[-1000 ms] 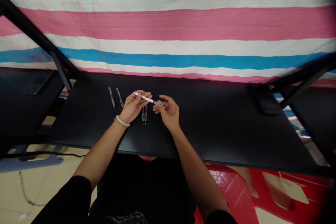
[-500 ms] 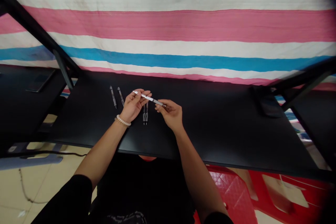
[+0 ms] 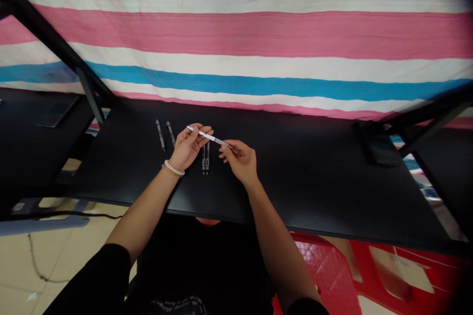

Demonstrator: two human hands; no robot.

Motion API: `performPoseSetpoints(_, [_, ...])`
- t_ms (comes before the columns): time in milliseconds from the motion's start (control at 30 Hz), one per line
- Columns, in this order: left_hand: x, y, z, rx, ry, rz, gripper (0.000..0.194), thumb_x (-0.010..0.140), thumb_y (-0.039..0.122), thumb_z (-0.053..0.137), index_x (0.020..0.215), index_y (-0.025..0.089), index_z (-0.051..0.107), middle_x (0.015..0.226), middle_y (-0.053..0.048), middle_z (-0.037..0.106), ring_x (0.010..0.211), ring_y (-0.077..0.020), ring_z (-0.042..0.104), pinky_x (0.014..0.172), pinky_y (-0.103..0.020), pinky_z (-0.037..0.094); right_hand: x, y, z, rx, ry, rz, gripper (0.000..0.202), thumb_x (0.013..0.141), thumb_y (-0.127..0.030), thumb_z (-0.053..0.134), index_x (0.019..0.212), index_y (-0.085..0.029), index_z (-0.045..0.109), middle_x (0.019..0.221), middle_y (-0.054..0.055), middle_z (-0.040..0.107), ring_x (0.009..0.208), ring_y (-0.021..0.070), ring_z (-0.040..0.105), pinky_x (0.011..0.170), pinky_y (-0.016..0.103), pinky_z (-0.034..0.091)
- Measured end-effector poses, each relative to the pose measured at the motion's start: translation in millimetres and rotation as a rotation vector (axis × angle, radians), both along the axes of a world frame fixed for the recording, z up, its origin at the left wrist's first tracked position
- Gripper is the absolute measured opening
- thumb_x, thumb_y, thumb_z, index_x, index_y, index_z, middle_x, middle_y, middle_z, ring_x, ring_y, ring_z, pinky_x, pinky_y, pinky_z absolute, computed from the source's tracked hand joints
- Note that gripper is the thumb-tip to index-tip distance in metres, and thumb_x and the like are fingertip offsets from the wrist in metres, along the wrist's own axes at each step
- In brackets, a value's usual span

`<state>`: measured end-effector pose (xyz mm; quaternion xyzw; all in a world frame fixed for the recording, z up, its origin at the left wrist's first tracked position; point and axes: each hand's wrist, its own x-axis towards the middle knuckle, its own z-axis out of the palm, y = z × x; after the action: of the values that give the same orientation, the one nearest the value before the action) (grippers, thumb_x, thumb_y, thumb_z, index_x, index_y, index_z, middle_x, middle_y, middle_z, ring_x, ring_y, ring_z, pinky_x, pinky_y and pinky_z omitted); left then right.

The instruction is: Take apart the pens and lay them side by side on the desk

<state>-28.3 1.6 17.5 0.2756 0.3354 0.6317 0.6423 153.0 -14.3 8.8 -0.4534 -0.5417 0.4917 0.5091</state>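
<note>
A white pen (image 3: 210, 136) is held slantwise above the black table, in both hands. My left hand (image 3: 188, 146), palm partly up, pinches its upper left end between thumb and fingers. My right hand (image 3: 240, 157) has thumb and fingers closed on the lower right end, where the tip is mostly hidden. Below and between the hands, two grey pens (image 3: 205, 160) lie side by side, their upper parts covered by the left hand. Left of that hand lie another grey pen (image 3: 160, 135) and a partly hidden pen (image 3: 170, 133).
The black table (image 3: 314, 172) has a dark phone-like object (image 3: 382, 145) at its right end. A flat dark device (image 3: 58, 110) lies on the neighbouring table to the left. Black metal braces (image 3: 55, 42) rise at both sides, before a striped sheet (image 3: 258, 34). A red stool (image 3: 325, 270) stands below.
The darker band near the right end of the white pen no longer shows, and its barrel looks continuous. Both hands stay in nearly the same place.
</note>
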Motion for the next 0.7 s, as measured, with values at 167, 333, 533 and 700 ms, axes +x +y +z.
performPoseSetpoints(167, [0.3, 0.0, -0.1, 0.012, 0.002, -0.013, 0.024, 0.087, 0.036, 0.078, 0.099, 0.018, 0.068, 0.103, -0.008, 0.079, 0.100, -0.0220, 0.076, 0.099, -0.039, 0.057, 0.5, -0.2, -2.0, 0.073, -0.066, -0.025, 0.035, 0.085, -0.051, 0.075, 0.099, -0.020, 0.077, 0.079, 0.004, 0.076, 0.060, 0.0145, 0.071, 0.053, 0.025, 0.057])
performPoseSetpoints(333, [0.3, -0.1, -0.5, -0.002, 0.014, -0.013, 0.022, 0.089, 0.036, 0.076, 0.100, 0.019, 0.067, 0.104, -0.008, 0.079, 0.102, -0.0217, 0.076, 0.103, -0.040, 0.054, -0.2, -0.2, -3.9, 0.087, -0.097, -0.034, 0.032, 0.087, -0.050, 0.072, 0.098, -0.020, 0.078, 0.079, 0.004, 0.076, 0.060, 0.0147, 0.070, 0.056, 0.027, 0.059])
performPoseSetpoints(533, [0.4, -0.4, -2.1, 0.004, 0.000, -0.035, 0.023, 0.088, 0.036, 0.077, 0.098, 0.018, 0.068, 0.103, -0.008, 0.079, 0.100, -0.0216, 0.075, 0.099, -0.038, 0.055, 0.0, 0.1, -5.8, 0.084, -0.119, 0.008, 0.032, 0.091, -0.048, 0.066, 0.098, -0.019, 0.078, 0.064, 0.000, 0.069, 0.049, 0.0123, 0.064, 0.049, 0.025, 0.053])
performPoseSetpoints(700, [1.2, -1.1, 8.2, -0.048, -0.095, -0.041, 0.018, 0.094, 0.035, 0.069, 0.100, 0.018, 0.067, 0.090, -0.003, 0.075, 0.084, -0.0169, 0.074, 0.085, -0.034, 0.059, -1.0, -2.4, -4.3, 0.110, -0.184, 0.133, 0.033, 0.092, -0.048, 0.066, 0.098, -0.018, 0.078, 0.065, 0.000, 0.068, 0.052, 0.0119, 0.062, 0.052, 0.024, 0.051])
